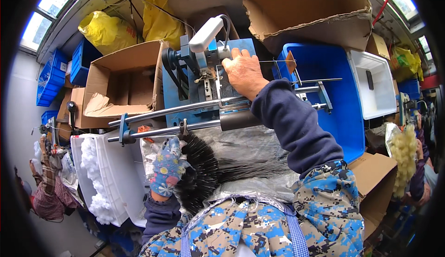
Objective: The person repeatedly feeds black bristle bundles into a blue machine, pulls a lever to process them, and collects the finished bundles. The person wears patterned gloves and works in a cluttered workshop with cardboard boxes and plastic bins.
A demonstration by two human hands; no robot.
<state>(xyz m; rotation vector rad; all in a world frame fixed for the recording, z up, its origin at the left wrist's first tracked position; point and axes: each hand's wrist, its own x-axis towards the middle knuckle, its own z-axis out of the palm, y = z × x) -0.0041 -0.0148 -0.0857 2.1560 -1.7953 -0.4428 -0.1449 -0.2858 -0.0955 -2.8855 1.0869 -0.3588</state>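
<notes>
In a blue floral glove, my left hand point(167, 166) is closed at the left edge of a fan-shaped bundle of black bristles point(200, 171) in front of my lap. Loose dark bristles point(252, 167) lie to its right on a silvery sheet point(273, 141). My bare right hand point(244, 73) reaches over a blue bench machine point(174, 92), its fingers bent down beside a white box point(224, 52). What those fingers grip is hidden beneath them. A thin metal rod point(271, 61) runs rightward from near this hand. Two steel bars point(162, 130) cross in front of the machine.
An open cardboard box point(118, 104) stands left of the machine, a blue bin point(340, 113) to its right. White fluffy tufts point(95, 183) lie by white trays point(111, 173). A large carton point(315, 32) sits behind. Other people work at both sides.
</notes>
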